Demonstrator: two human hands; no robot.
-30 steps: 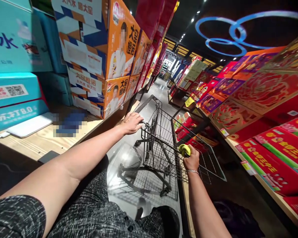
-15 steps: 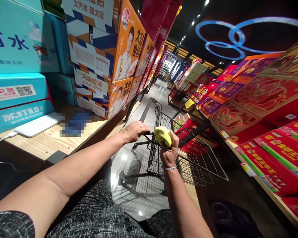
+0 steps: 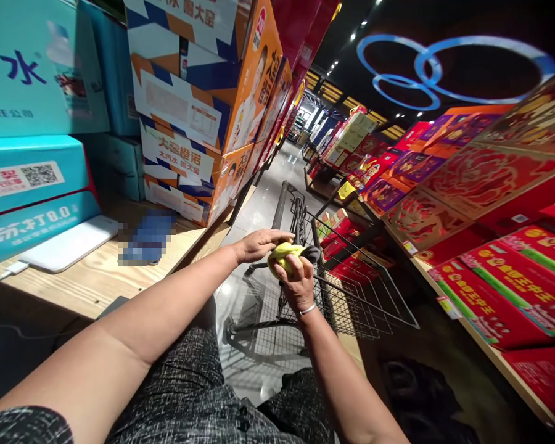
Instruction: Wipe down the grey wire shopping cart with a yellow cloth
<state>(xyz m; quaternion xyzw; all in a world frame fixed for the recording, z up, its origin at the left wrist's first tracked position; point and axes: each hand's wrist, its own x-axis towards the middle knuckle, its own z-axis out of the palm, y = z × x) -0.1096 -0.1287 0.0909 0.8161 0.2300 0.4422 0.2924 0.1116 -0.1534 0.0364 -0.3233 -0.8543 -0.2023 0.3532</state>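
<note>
A black wire shopping cart [image 3: 351,290] stands in the aisle right before me. My left hand [image 3: 259,243] lies on the near end of its handle bar with the fingers stretched over it. My right hand [image 3: 298,285] is closed round a yellow cloth [image 3: 283,256] and presses it against the handle, right beside my left fingertips. A thin bracelet sits on my right wrist. The handle bar itself is mostly hidden under both hands.
A wooden shelf [image 3: 87,280] on the left carries teal boxes [image 3: 32,166], orange and white cartons [image 3: 198,117], and a white flat device with a cable [image 3: 67,243]. Red gift boxes [image 3: 499,290] fill the right shelves. The glossy aisle floor [image 3: 277,179] runs ahead.
My right hand carried the yellow cloth from the cart's right rim up and left to the handle, close to my left hand. My left hand stayed on the handle.
</note>
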